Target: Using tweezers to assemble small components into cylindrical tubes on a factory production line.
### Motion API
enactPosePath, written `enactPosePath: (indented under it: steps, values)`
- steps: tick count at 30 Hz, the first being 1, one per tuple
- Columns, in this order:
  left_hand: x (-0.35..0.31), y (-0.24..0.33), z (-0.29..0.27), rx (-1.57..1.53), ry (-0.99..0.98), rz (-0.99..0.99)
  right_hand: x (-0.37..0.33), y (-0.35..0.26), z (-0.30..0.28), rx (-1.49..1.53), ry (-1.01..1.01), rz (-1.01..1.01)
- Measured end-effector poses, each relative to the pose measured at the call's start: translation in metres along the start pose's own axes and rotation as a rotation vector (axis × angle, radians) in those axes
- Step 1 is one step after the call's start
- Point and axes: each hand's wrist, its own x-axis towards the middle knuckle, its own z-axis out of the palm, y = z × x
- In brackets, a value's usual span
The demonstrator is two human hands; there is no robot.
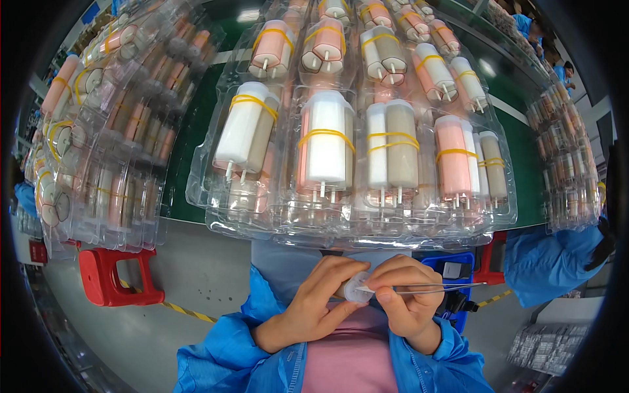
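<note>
Low center in the frame, we see the left hand point(304, 308) with fingers curled around a round whitish piece point(357, 289), thumb below, forefinger above. Just right of it, the right hand point(411, 302) holds slim metal tweezers point(452, 286); we cannot tell whether its fingertips touch the piece.

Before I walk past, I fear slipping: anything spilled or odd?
Dark spots on the grey floor, right of the left-hand red stool, break the plain surface; I can't tell whether they're wet.

Head-worn fisheye, facing downward
</note>
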Motion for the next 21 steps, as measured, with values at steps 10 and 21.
enactPosePath:
  steps: [10,21]
  values:
    - [0.0006,0.0003,0.0003,0.0,-0.016,-0.012,0.0013,-0.0013,-0.0009,-0.042,-0.033,-0.004]
    - [0.0002,-0.0001,-0.0023,-0.074,-0.054,-0.058,-0.0049,0.0041,-0.0016,0.104,0.031,0.001]
